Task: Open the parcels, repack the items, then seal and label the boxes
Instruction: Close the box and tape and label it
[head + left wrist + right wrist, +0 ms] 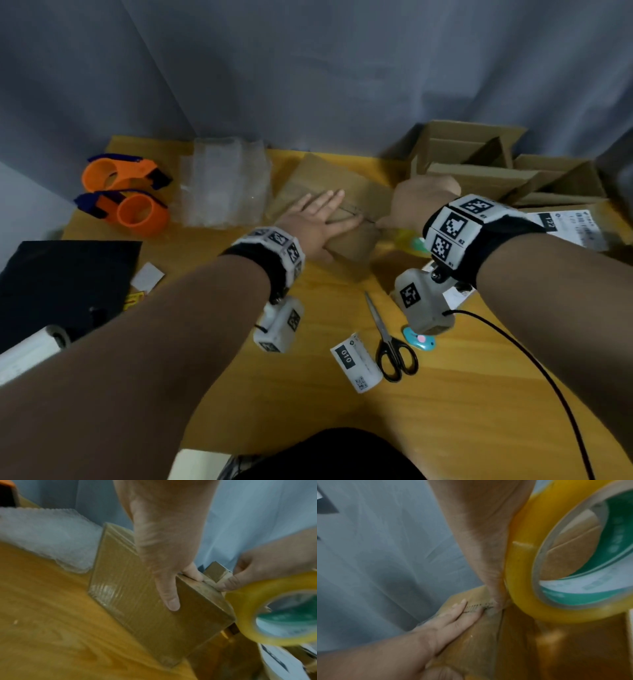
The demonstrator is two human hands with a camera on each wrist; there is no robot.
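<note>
Head view shows the box (346, 219) at the middle of the frame on the wooden surface (308, 404), with the left hand (317, 222) laid flat on its top, fingers straight and together, thumb down the near side. Right hand (419, 202) sits just right of it, fingers curled, pinching at the box's top edge beside a yellow tape roll (409, 238) that peeks out under the wrist. Left wrist view shows the thumb (169, 596) pressed on the box's taped side and the roll at the right edge of the frame, touching the box's corner. Right wrist view has the roll filling the upper right, against the right hand, and the left fingers (453, 616) flat on the top at lower centre. Two orange dispensers (123, 192) lie at the left of the head view, bubble wrap (222, 185) beside them. Open cartons (496, 164) stand at the upper right. Scissors (390, 346) and a label (356, 363) lie at lower centre, near each other.
</note>
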